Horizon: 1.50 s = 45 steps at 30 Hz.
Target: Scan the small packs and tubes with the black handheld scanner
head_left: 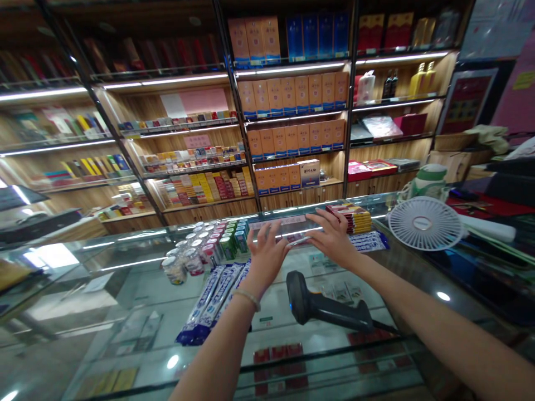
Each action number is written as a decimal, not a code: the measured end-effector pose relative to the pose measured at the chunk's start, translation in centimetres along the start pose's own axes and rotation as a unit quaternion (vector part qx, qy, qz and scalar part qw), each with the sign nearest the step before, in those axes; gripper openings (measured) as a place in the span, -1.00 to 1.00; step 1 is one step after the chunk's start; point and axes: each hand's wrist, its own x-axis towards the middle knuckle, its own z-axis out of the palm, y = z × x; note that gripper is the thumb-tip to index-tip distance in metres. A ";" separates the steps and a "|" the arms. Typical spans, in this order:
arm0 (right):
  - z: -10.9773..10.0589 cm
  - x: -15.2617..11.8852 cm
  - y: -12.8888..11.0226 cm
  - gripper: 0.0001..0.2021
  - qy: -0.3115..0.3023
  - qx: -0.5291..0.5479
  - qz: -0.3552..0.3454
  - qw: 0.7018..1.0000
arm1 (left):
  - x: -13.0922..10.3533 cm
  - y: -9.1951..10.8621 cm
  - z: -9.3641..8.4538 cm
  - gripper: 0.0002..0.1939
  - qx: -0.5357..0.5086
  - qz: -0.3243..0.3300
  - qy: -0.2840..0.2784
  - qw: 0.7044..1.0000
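Observation:
Above the glass counter, a thin pale strip spans the gap between my two hands; its kind is too small to make out. My left hand pinches its left end near the thumb, the other fingers raised and apart. At its right end, my right hand grips it by thumb and fingertips. Long blue-and-white packets lie under and left of my left wrist. A black barcode scanner rests on the glass below both hands. Red-and-yellow packs are stacked just beyond my right hand.
Small jars and green tubs stand in rows at the left. More blue packets lie at the right, beside a white round fan and a green-and-white bottle. Shelves of boxes line the wall behind.

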 end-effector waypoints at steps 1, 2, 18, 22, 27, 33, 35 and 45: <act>-0.1 0.0 0.0 -0.94 -0.010 0.005 0.012 1.000 | 0.0 0.0 -0.1 -0.90 -0.002 -0.002 0.001 1.000; -0.1 0.1 -0.1 -0.92 -0.021 0.012 0.026 0.999 | 0.1 0.1 -0.2 -0.91 -0.005 -0.007 0.003 1.000; -0.8 0.0 0.5 -0.76 -0.109 0.111 0.143 0.978 | 0.2 0.0 -1.4 -0.76 0.006 -0.032 0.079 0.996; -1.2 -0.1 0.5 -0.70 -0.082 0.066 0.107 0.989 | 0.2 0.0 -1.4 -0.77 0.007 -0.035 0.082 0.996; -1.4 -0.2 1.0 -0.64 -0.069 0.025 0.065 0.995 | 0.2 0.0 -1.5 -0.78 -0.009 -0.046 0.069 0.996; -1.2 -0.6 1.5 -0.74 -0.074 0.022 0.057 0.995 | 0.1 0.0 -1.5 -0.75 -0.009 -0.053 0.048 0.997; -1.1 -0.5 1.6 -0.75 -0.074 0.023 0.060 0.995 | 0.4 -0.1 -1.5 -0.75 -0.010 -0.048 0.043 0.998; -4.3 1.2 4.9 -0.76 -0.057 0.032 0.117 0.991 | 4.9 0.5 -4.0 -0.68 -0.018 0.031 0.006 0.999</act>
